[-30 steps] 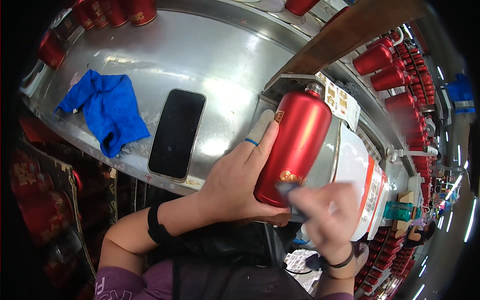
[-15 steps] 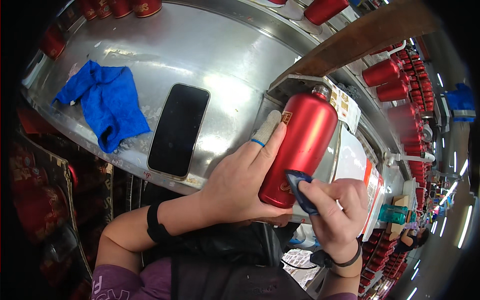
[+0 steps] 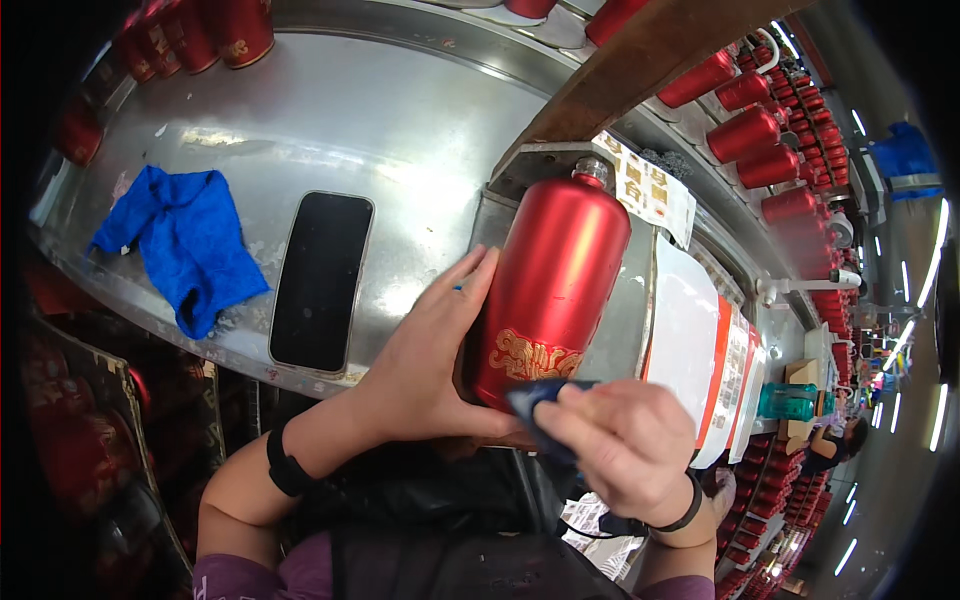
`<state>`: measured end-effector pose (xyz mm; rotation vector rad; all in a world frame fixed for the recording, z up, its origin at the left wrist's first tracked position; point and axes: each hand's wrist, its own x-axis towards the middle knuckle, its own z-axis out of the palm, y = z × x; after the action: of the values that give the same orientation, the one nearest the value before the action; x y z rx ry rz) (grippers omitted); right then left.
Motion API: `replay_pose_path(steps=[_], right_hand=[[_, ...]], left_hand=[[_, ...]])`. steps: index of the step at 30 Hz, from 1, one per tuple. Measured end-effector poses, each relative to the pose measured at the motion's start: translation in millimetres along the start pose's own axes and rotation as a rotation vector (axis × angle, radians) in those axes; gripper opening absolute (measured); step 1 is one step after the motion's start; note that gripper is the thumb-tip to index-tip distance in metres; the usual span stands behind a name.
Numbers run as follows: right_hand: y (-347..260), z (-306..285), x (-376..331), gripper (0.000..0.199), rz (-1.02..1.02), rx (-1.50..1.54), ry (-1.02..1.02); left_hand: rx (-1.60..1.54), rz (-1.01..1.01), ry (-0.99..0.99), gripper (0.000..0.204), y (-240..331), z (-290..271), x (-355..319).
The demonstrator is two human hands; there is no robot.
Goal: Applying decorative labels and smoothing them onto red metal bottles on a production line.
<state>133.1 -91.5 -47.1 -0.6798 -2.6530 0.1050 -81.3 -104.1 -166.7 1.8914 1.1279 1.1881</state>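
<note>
The right hand is nearly closed, thumb and forefinger pinching a flat, dark blue tool, the other fingers curled behind; so tight a pinch probably gives control over its edge, which meets or nearly meets the base of the red bottle. Whether it touches is hard to tell.

The left hand is spread wide along the bottle's left side, thumb at the base and fingers up its flank, most likely to stop it rolling or sliding. Any fingers beneath cannot be seen. The bottle lies tilted between the 2 hands, neck pointing away, which turns its gold decoration up into view.

To the left, a black phone and a crumpled blue cloth rest on the metal table, seemingly set aside yet within reach. Past the bottle's neck stands a metal bracket at the foot of a brown beam; it may serve as a stop. Farther off, 4 or more red containers line the far left edge.
</note>
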Motion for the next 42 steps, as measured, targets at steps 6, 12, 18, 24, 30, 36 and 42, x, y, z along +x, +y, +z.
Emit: replay_pose_path(steps=[6, 12, 18, 24, 30, 36, 42], right_hand=[[5.8, -4.7, -4.8, 0.041, 0.074, -0.106, 0.046], [12.7, -3.9, -8.7, 0.037, 0.048, -0.064, 0.078], [20.3, -0.8, -17.2, 0.038, 0.079, -0.069, 0.108], [22.6, -4.3, -15.3, 0.038, 0.071, -0.080, 0.078], [20.1, -5.6, -12.5, 0.038, 0.098, -0.055, 0.082], [26.2, -5.3, -19.1, 0.039, 0.123, -0.035, 0.111], [13.4, -4.6, -23.2, 0.041, 0.095, 0.031, 0.064]], left_hand=[[0.023, -0.014, -0.042, 0.131, 2.2, -0.3, 1.3], [0.053, 0.077, 0.076, 0.126, 13.4, 5.6, 9.0], [0.003, -0.001, -0.033, 0.122, 10.8, 5.4, 14.2], [-0.017, -0.098, -0.108, 0.122, 11.4, 1.9, 10.3], [0.042, 0.062, -0.012, 0.124, 8.9, 1.9, 14.3], [-0.066, -0.073, -0.126, 0.121, 9.5, -2.9, 10.3], [-0.013, -0.019, -0.146, 0.119, 6.2, -3.0, 8.6]])
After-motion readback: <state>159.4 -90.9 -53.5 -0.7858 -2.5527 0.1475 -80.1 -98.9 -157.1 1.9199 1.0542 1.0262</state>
